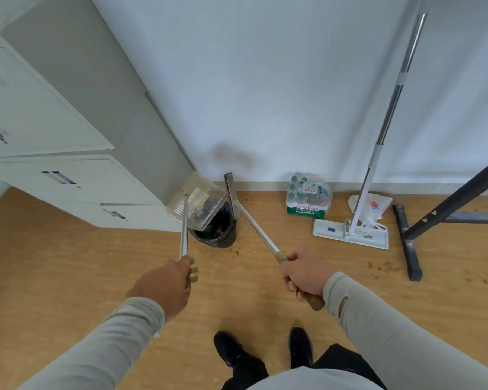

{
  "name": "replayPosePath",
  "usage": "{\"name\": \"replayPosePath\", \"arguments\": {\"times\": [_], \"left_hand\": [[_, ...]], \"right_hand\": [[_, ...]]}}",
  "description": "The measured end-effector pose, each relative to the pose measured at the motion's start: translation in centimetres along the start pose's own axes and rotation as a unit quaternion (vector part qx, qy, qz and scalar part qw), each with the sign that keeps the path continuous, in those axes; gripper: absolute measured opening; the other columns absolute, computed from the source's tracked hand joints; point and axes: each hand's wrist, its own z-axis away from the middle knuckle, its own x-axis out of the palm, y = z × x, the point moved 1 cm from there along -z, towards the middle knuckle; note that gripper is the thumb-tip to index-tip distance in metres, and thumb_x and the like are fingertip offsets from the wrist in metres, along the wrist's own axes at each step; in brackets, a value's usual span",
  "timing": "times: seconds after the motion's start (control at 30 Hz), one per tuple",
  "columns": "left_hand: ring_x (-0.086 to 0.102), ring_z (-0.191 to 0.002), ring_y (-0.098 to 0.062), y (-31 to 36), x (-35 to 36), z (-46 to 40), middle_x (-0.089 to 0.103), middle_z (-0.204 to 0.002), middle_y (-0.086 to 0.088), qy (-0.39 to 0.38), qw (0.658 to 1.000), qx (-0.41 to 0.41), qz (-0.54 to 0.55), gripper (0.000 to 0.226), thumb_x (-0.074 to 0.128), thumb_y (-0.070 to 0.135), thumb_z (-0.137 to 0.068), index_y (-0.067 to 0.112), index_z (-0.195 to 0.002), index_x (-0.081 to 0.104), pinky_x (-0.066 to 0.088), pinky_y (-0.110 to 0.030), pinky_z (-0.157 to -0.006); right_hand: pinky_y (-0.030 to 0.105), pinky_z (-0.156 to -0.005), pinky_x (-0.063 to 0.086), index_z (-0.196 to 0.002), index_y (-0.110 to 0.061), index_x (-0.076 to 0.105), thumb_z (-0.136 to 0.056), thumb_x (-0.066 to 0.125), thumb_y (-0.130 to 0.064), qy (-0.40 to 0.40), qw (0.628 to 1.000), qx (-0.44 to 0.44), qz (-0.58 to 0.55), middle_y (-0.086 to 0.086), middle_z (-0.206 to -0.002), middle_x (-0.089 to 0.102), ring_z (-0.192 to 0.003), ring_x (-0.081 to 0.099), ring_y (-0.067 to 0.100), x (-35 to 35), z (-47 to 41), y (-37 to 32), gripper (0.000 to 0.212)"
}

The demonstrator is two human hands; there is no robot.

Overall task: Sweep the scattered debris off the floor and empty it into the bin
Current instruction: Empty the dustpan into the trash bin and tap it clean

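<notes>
My left hand [166, 285] grips the metal handle of a clear plastic dustpan [195, 202], which is tilted over the black-lined bin [217, 232] with dark debris inside the pan. In my right hand [302, 273] is the tan grip of a broom handle; the broom head [231, 192] stands up beside the bin's right rim, against the wall base. Small brown debris bits [235, 251] lie on the wooden floor just right of the bin, and more debris crumbs [383, 267] are scattered near the black frame's foot.
A grey filing cabinet [68, 164] stands at the left, touching the bin area. A pack of water bottles [307, 198], a flat mop [352, 232] and a white bag [375, 206] sit along the wall. A black metal frame [412, 249] is at right. My shoes [265, 350] are below.
</notes>
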Motion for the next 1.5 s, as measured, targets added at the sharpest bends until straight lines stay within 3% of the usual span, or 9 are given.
{"name": "replayPosePath", "arguments": {"times": [0.1, 0.37, 0.5, 0.67, 0.8, 1.03, 1.23, 1.37, 1.5], "left_hand": [[0.068, -0.085, -0.019, -0.6, 0.2, 0.3, 0.058, -0.116, 0.001, -0.027, 1.000, 0.004, -0.015, 0.040, 0.048, 0.027, -0.097, 0.031, -0.136, 0.040, 0.060, -0.035, -0.074], [0.068, -0.085, -0.022, -0.5, 0.1, 0.1, 0.059, -0.118, 0.000, -0.015, 0.999, 0.011, -0.030, 0.040, 0.046, 0.030, -0.099, 0.031, -0.138, 0.038, 0.057, -0.035, -0.071], [0.059, -0.075, -0.021, -0.6, 0.3, 0.1, 0.059, -0.119, 0.000, -0.004, 1.000, -0.002, -0.010, 0.040, 0.045, 0.030, -0.099, 0.031, -0.138, 0.038, 0.055, -0.033, -0.069], [0.068, -0.088, -0.023, 0.4, 1.5, 0.3, 0.058, -0.121, -0.001, -0.028, 0.999, -0.014, 0.011, 0.041, 0.046, 0.029, -0.098, 0.030, -0.138, 0.037, 0.057, -0.035, -0.074], [0.059, -0.079, -0.017, 0.4, 1.6, -0.7, 0.060, -0.115, 0.001, -0.022, 0.998, -0.024, 0.057, 0.039, 0.048, 0.028, -0.098, 0.029, -0.136, 0.041, 0.052, -0.028, -0.069], [0.054, -0.075, -0.018, 0.4, 2.3, -0.2, 0.058, -0.118, 0.001, -0.029, 0.998, -0.030, 0.053, 0.038, 0.047, 0.027, -0.098, 0.030, -0.136, 0.040, 0.052, -0.030, -0.070], [0.063, -0.082, -0.019, 0.1, 2.0, -0.7, 0.056, -0.118, 0.001, -0.049, 0.997, -0.022, 0.052, 0.039, 0.048, 0.026, -0.097, 0.030, -0.135, 0.040, 0.058, -0.035, -0.077], [0.056, -0.077, -0.012, -0.5, 0.9, -1.3, 0.050, -0.102, 0.009, -0.020, 0.996, -0.020, 0.081, 0.038, 0.049, 0.026, -0.097, 0.029, -0.135, 0.044, 0.051, -0.026, -0.072], [0.053, -0.077, -0.011, -0.3, 0.8, -0.8, 0.047, -0.103, 0.010, -0.002, 0.997, -0.021, 0.077, 0.039, 0.049, 0.024, -0.098, 0.028, -0.137, 0.044, 0.042, -0.022, -0.068]], "right_hand": [[0.025, -0.043, 0.044, -0.111, -0.012, 0.051, -0.087, 0.056, -0.010, 0.005, 1.000, 0.006, -0.004, 0.011, -0.078, 0.061, -0.058, 0.051, 0.019, 0.2, 0.0, -0.2, 0.024], [0.025, -0.043, 0.045, -0.109, -0.013, 0.052, -0.088, 0.057, -0.011, 0.008, 1.000, 0.003, 0.002, 0.010, -0.077, 0.062, -0.057, 0.052, 0.018, 0.2, -0.1, -0.2, 0.021], [0.025, -0.043, 0.044, -0.109, -0.012, 0.052, -0.088, 0.057, -0.011, 0.003, 1.000, 0.002, -0.006, 0.009, -0.076, 0.061, -0.055, 0.051, 0.016, 0.2, -0.2, -0.3, 0.022], [0.025, -0.043, 0.044, -0.109, -0.013, 0.052, -0.086, 0.056, -0.010, 0.003, 1.000, 0.006, -0.001, 0.009, -0.074, 0.060, -0.054, 0.050, 0.016, 0.3, 0.0, -0.2, 0.024], [0.024, -0.042, 0.043, -0.110, -0.013, 0.051, -0.088, 0.056, -0.010, 0.004, 1.000, 0.000, 0.002, 0.010, -0.076, 0.061, -0.053, 0.049, 0.015, 0.4, 0.1, -0.4, 0.023], [0.025, -0.045, 0.045, -0.110, -0.017, 0.052, -0.088, 0.058, -0.013, 0.001, 1.000, 0.004, 0.008, 0.008, -0.076, 0.062, -0.060, 0.052, 0.017, 0.7, 0.0, -0.3, 0.023], [0.025, -0.044, 0.045, -0.113, -0.014, 0.052, -0.088, 0.057, -0.013, -0.007, 1.000, 0.001, 0.008, 0.008, -0.074, 0.062, -0.055, 0.051, 0.014, 0.5, 0.4, -0.3, 0.026], [0.025, -0.043, 0.045, -0.113, -0.015, 0.051, -0.089, 0.057, -0.013, -0.007, 1.000, -0.005, 0.006, 0.007, -0.073, 0.062, -0.053, 0.051, 0.013, 0.7, 0.5, 0.0, 0.025], [0.025, -0.044, 0.046, -0.112, -0.018, 0.051, -0.089, 0.059, -0.014, 0.003, 1.000, -0.012, 0.001, 0.008, -0.077, 0.063, -0.058, 0.052, 0.016, 0.6, 0.5, -0.1, 0.025]]}}
